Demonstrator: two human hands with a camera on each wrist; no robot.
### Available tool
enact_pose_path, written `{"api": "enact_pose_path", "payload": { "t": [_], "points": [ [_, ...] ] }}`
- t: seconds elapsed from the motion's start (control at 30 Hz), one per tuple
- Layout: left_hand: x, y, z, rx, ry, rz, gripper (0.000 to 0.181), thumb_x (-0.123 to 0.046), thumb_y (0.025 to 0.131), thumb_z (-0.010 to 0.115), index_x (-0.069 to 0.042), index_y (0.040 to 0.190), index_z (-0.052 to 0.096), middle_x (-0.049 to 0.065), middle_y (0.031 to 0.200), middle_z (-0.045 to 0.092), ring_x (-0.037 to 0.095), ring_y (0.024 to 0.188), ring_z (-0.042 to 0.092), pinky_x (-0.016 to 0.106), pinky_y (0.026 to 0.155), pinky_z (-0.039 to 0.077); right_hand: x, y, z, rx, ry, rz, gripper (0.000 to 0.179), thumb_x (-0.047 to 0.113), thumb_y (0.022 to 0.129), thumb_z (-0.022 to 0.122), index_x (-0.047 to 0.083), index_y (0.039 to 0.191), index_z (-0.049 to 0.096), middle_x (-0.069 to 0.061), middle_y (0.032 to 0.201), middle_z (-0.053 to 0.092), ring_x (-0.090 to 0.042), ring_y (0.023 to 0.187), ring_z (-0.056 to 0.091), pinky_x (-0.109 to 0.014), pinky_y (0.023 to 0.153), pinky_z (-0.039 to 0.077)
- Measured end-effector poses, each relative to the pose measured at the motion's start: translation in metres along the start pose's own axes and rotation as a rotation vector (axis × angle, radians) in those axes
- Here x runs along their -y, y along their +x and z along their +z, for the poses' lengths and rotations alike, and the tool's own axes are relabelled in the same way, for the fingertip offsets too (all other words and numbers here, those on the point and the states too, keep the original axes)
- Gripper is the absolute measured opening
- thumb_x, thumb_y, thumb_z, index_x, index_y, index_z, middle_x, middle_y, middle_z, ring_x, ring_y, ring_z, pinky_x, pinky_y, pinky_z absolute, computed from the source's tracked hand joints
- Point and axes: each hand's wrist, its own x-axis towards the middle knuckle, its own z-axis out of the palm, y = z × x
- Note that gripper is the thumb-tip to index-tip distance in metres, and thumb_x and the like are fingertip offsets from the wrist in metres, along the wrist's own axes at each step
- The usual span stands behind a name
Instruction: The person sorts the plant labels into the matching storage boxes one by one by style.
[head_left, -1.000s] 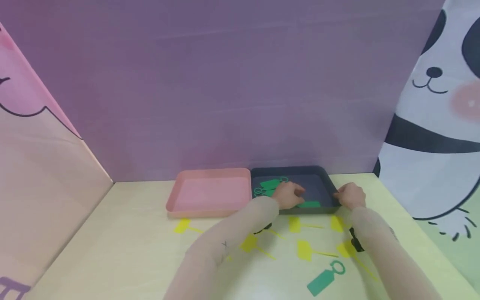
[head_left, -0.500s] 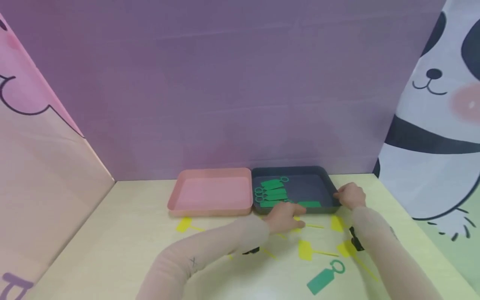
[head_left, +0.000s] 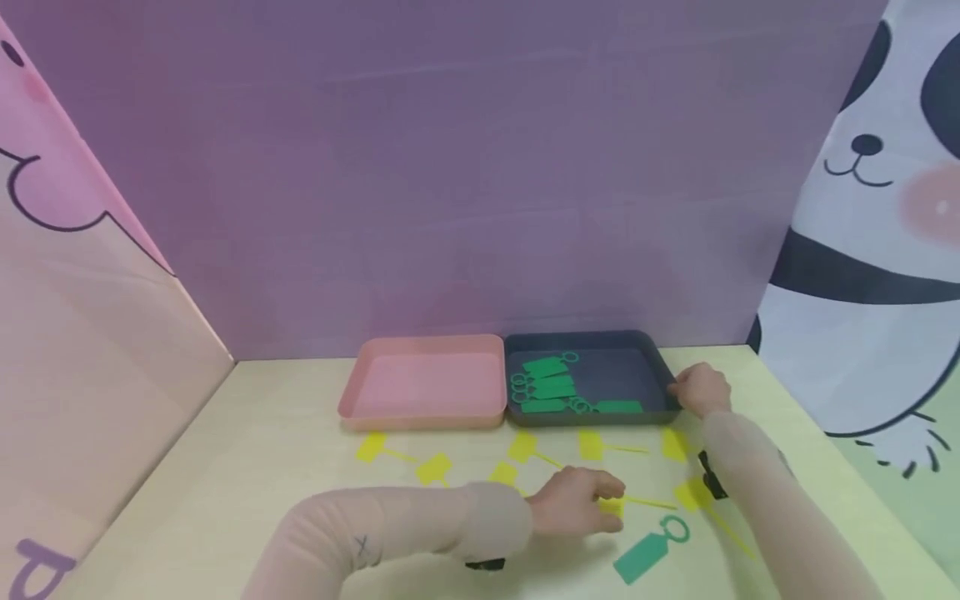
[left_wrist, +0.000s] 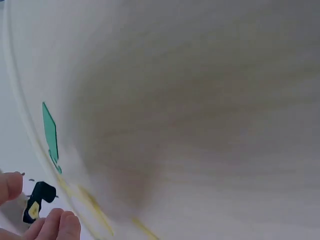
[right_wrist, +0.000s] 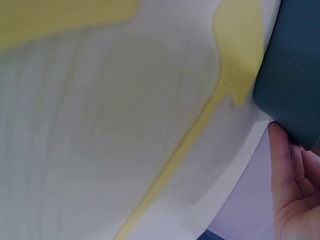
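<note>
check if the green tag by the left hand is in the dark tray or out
Out: the green tag lies on the table, apart from the dark tray.

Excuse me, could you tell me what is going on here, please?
A person's right hand holds the edge of the dark tray, where several green tags lie. Their left hand is empty, thumb and fingers apart, over the table near a loose green tag. Yellow tags are spread over the table too, and a pink tray sits beside the dark one.
</note>
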Motion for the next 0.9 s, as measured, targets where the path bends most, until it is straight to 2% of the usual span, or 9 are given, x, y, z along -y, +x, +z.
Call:
{"api": "enact_pose_path", "payload": {
  "t": [0.27,0.43,0.63,0.77,0.9],
  "points": [
    [-0.009,-0.004,0.015,0.011,0.107,0.023,0.041,-0.025,0.081,0.068,-0.015,0.120,0.060,-0.011,0.112,0.065,-0.002,0.102,0.058,0.012,0.086,0.042,0.003,0.001,0.000,-0.005,-0.022,-0.003,0.031,0.017,0.085,0.059,-0.009,0.102,0.062,-0.027,0.102,0.062,-0.045,0.094,0.055,-0.054,0.083,0.042],
    [-0.018,-0.001,0.030,0.070,0.164,-0.002,0.046,-0.031,0.081,0.068,-0.020,0.124,0.056,-0.015,0.118,0.060,-0.003,0.107,0.053,0.013,0.088,0.041,0.004,-0.003,-0.001,0.001,-0.007,0.017,0.030,0.015,0.085,0.059,-0.010,0.101,0.062,-0.027,0.101,0.063,-0.043,0.091,0.056,-0.052,0.082,0.044],
    [-0.022,0.004,0.045,0.096,0.227,-0.039,0.055,-0.035,0.077,0.072,-0.026,0.128,0.052,-0.020,0.121,0.055,-0.002,0.107,0.049,0.017,0.090,0.042,0.002,-0.005,0.000,-0.011,-0.008,-0.001,0.030,0.015,0.084,0.059,-0.010,0.100,0.062,-0.027,0.099,0.063,-0.043,0.090,0.056,-0.052,0.080,0.044],
    [-0.022,0.007,0.049,0.116,0.266,-0.004,0.056,-0.033,0.076,0.072,-0.026,0.127,0.052,-0.019,0.118,0.056,-0.005,0.101,0.048,0.013,0.084,0.042,0.001,-0.007,0.001,-0.021,-0.012,-0.014,0.030,0.015,0.084,0.059,-0.011,0.100,0.062,-0.028,0.101,0.062,-0.046,0.092,0.056,-0.053,0.080,0.045],
    [-0.023,0.008,0.049,0.093,0.352,0.027,0.052,-0.033,0.077,0.071,-0.027,0.125,0.054,-0.021,0.116,0.057,-0.007,0.097,0.048,0.011,0.081,0.041,0.003,-0.006,-0.001,-0.025,-0.016,-0.020,0.031,0.016,0.084,0.060,-0.011,0.101,0.061,-0.029,0.102,0.062,-0.047,0.093,0.055,-0.054,0.081,0.044]
  ]
}}
